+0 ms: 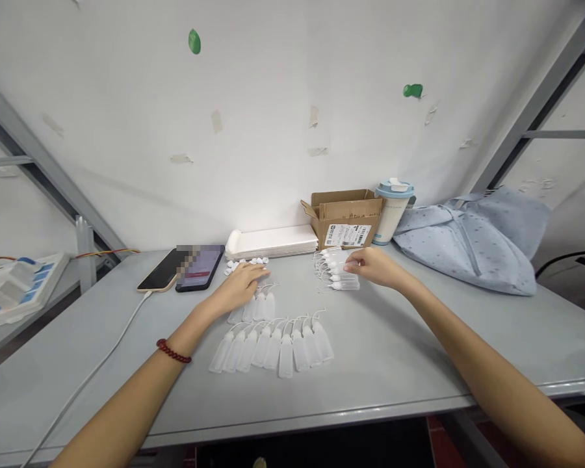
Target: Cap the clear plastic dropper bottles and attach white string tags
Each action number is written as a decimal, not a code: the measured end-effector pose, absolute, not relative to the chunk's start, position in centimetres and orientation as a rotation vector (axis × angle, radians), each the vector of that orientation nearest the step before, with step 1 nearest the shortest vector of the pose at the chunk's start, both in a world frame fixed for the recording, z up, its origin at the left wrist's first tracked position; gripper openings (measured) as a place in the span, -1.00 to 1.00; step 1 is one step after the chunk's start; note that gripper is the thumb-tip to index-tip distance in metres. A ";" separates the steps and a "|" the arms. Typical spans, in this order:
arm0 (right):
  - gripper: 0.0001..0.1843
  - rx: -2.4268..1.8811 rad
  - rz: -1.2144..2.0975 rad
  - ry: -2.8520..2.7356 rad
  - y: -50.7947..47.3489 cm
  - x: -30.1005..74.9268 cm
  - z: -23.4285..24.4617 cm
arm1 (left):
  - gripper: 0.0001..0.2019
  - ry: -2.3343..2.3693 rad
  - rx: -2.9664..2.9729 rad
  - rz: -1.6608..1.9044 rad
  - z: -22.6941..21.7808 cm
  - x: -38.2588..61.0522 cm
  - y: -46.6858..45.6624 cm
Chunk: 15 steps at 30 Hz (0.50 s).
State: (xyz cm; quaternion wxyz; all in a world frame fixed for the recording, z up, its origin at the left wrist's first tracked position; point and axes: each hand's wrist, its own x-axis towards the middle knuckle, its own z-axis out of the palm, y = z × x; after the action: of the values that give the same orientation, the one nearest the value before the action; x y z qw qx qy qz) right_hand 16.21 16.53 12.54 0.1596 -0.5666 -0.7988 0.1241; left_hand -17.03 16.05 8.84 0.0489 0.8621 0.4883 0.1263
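My right hand (374, 266) is at a small stack of translucent plastic vials (344, 285), its thumb and fingertips pinched on the end of one. The vials lie on their sides, their white necks and thin tubes pointing left. My left hand (238, 287) reaches over the table with its fingers stretched out, close to a cluster of small white caps (231, 266). Just under this hand lie several more vials (269, 307), partly hidden by it. Nearer me, a fanned row of flat vials (285, 357) with thin curved tubes rests on the table.
On the grey table (394, 364), a stack of white sheets (273, 242), an open cardboard box (346, 218) and a lidded cup (390, 214) stand along the wall. Two phones (160, 272) lie left, one with a white cable (112, 361). Folded blue cloth (468, 244) lies right.
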 end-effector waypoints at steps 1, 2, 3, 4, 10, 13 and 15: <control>-0.75 -1.647 0.338 -2.291 16.6 16.3 12.5 | -0.53 1.494 2.629 0.375 8.9 -17.0 16.0; -0.76 -1.670 0.328 -2.298 16.6 16.3 12.4 | -0.54 1.501 2.631 0.358 9.0 -16.9 15.9; -0.77 -1.688 0.323 -2.303 16.6 16.4 12.4 | -0.54 1.506 2.635 0.338 9.1 -16.8 15.8; -0.78 -1.707 0.322 -2.304 16.7 16.4 12.4 | -0.54 1.509 2.641 0.318 9.3 -16.7 15.7; -0.79 -1.807 0.272 -2.273 16.5 16.3 12.5 | -0.55 1.474 2.672 0.290 9.4 -16.6 15.7; -0.80 -1.847 0.218 -2.235 16.1 16.1 12.8 | -0.56 1.468 2.666 0.319 9.2 -16.7 15.8; -0.80 -1.843 0.179 -2.217 15.8 15.9 13.0 | -0.57 1.473 2.660 0.321 9.1 -16.7 15.8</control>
State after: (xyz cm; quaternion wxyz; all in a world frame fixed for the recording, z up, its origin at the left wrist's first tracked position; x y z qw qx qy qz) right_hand 15.93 15.83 12.98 0.1260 -0.6329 -0.7614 0.0615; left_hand -16.70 15.78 9.15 0.0422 0.8692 0.4814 0.1047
